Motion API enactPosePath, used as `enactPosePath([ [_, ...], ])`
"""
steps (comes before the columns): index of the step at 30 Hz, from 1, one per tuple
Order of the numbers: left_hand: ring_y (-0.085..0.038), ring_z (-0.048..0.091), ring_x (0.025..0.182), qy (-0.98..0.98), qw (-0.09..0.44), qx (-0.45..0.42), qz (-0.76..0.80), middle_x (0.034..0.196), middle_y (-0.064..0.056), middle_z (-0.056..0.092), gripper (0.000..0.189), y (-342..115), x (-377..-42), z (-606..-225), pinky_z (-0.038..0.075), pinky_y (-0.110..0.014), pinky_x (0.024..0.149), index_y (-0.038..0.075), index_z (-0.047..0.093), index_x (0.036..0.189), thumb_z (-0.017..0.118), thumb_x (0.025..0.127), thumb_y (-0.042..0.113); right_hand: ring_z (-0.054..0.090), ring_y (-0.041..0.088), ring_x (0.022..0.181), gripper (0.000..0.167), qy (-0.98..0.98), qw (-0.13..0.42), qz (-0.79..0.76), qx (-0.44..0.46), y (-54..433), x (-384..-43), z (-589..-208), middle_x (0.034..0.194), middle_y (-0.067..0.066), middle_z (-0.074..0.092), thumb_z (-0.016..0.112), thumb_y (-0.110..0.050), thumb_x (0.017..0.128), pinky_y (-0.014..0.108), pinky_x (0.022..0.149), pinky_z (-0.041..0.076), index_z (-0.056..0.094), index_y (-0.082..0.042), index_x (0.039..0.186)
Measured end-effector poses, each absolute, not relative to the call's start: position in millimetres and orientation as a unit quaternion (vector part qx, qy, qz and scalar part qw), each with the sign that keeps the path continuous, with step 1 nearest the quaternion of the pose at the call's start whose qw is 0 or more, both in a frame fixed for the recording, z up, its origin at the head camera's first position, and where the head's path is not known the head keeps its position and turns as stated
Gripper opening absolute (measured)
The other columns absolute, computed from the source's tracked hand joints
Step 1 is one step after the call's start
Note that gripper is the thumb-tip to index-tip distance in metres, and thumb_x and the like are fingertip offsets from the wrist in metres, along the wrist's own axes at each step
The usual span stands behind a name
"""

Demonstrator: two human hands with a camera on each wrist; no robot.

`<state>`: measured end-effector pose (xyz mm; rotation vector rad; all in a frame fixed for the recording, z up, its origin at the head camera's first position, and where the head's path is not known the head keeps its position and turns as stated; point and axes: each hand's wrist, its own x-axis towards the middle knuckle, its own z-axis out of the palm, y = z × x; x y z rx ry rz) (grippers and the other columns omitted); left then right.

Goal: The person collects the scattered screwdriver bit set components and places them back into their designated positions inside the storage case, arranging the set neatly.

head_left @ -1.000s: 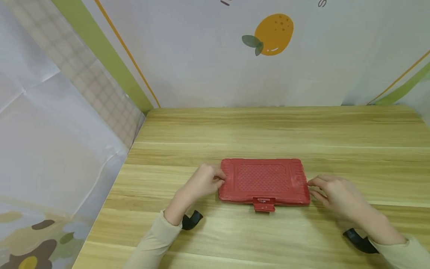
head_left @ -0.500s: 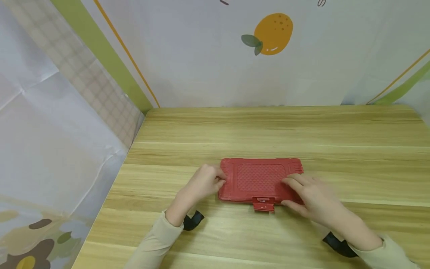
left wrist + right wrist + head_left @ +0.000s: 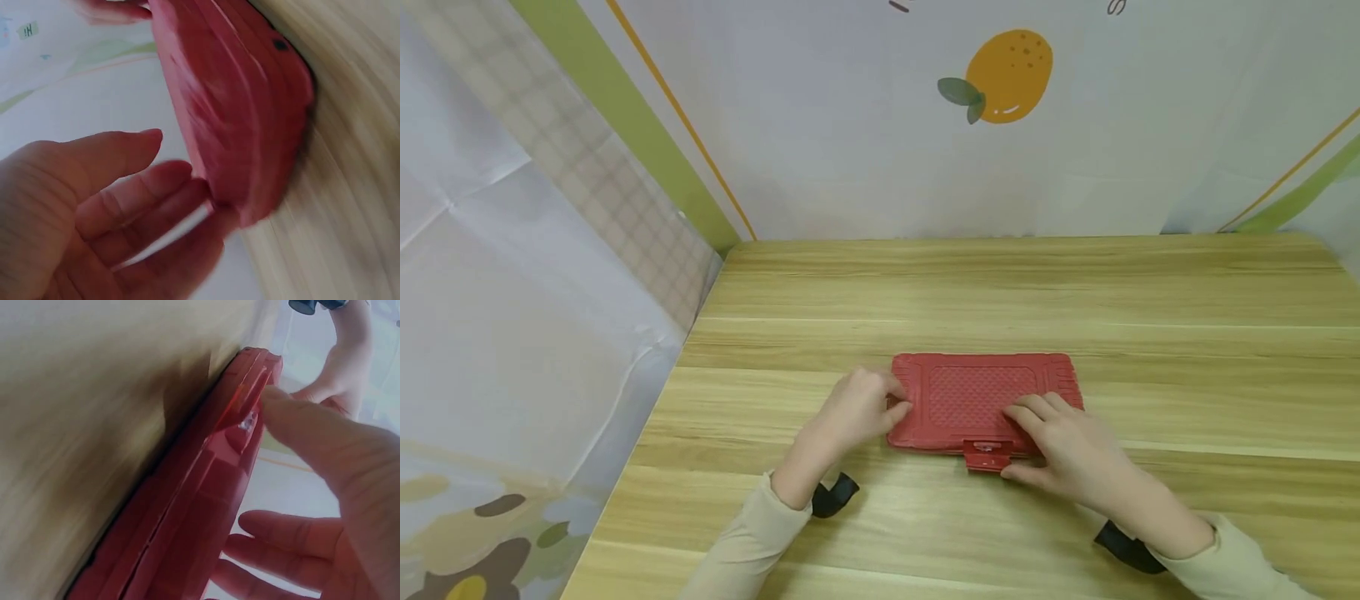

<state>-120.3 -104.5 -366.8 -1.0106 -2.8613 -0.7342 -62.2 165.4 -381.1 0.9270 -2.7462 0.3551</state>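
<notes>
A flat red plastic case [image 3: 970, 396] lies on the wooden table, its lid down. From the middle of its front edge a red latch flap [image 3: 988, 458] sticks outward. My left hand [image 3: 853, 404] is at the case's left end; in the left wrist view its fingertips touch the red side [image 3: 225, 106], with the thumb held apart. My right hand [image 3: 1071, 450] lies over the front right part of the lid, fingers spread on top. Its thumb [image 3: 300, 425] meets the latch in the right wrist view. What is inside the case is hidden.
The wooden tabletop [image 3: 820, 283] runs back to a white backdrop [image 3: 850, 125] with a printed orange fruit. Its left edge drops off beside hanging white cloth [image 3: 512, 317]. Black straps [image 3: 835, 495] show under both wrists.
My right hand has moved left from beside the case's right end onto the lid, bringing its thumb to the latch. The left hand has barely shifted and the case stays in place.
</notes>
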Motion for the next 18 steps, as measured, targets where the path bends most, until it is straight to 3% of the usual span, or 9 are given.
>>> enactPosePath([
  [2,-0.012,0.058,0.066,-0.924,0.024,-0.316,-0.215,0.078,-0.003,0.066,0.011,-100.0,-116.8,-365.2,0.049,-0.02,0.052,0.005,0.072,0.086,0.072,0.082,0.015,0.055,0.021,0.09,0.066,-0.937,0.106,0.119,0.312,164.0,-61.5,-382.1,0.103,0.006,0.062,0.083,-0.043,0.064,0.035,0.064,0.056,0.063,0.0,0.111],
  [4,-0.014,0.06,0.074,-0.929,0.039,-0.313,-0.195,0.086,-0.003,0.066,0.02,-93.9,-112.5,-363.8,0.053,-0.024,0.058,0.004,0.071,0.094,0.072,0.083,0.021,0.054,0.021,0.089,0.066,-0.937,0.108,0.116,0.31,162.6,-61.2,-383.4,0.103,0.007,0.061,0.085,-0.042,0.063,0.033,0.061,0.056,0.063,0.001,0.109],
  [9,-0.025,0.055,0.109,-0.933,0.025,-0.333,-0.137,0.123,-0.009,0.056,0.057,-75.1,-98.4,-363.3,0.055,-0.037,0.083,0.006,0.058,0.124,0.07,0.082,0.042,0.055,0.023,0.087,0.068,-0.938,0.121,0.106,0.308,159.6,-60.2,-384.6,0.101,0.009,0.061,0.086,-0.041,0.059,0.032,0.056,0.056,0.064,0.003,0.106],
  [12,-0.027,0.048,0.119,-0.933,0.002,-0.348,-0.097,0.137,-0.011,0.045,0.076,-64.4,-90.1,-364.8,0.053,-0.039,0.087,0.009,0.049,0.134,0.069,0.077,0.055,0.055,0.024,0.088,0.07,-0.94,0.117,0.101,0.304,158.1,-59.1,-384.1,0.102,0.01,0.061,0.087,-0.042,0.058,0.034,0.055,0.056,0.064,0.004,0.106],
  [18,-0.026,0.045,0.121,-0.93,0.011,-0.365,-0.034,0.139,-0.012,0.044,0.088,-47.3,-79.2,-372.8,0.052,-0.037,0.09,0.008,0.047,0.135,0.071,0.071,0.062,0.055,0.025,0.09,0.068,-0.945,0.105,0.082,0.299,155.8,-57.6,-381.1,0.103,0.011,0.061,0.087,-0.04,0.059,0.034,0.054,0.057,0.064,0.003,0.106],
])
